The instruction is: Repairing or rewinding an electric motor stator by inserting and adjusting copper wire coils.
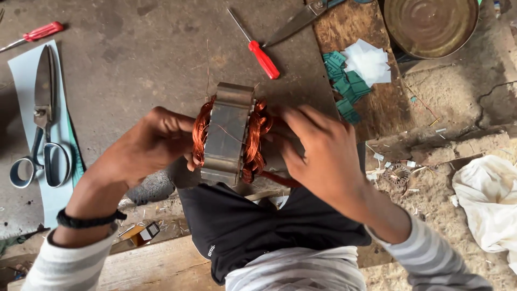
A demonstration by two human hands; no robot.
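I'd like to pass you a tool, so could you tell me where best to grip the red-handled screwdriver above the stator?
Probably by the red handle of the screwdriver, coming from the lower right: the handle is the thick end nearest the right hand, while the thin shaft points up-left, away, flat on the floor.

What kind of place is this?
Likely an informal motor repair or rewinding workshop, worked at floor level. Both hands hold a motor stator wound with copper wire. Around it lie a red-handled screwdriver, large scissors and a pile of cut green and white paper pieces on rough concrete.

Head view, steeply downward (close) over lap
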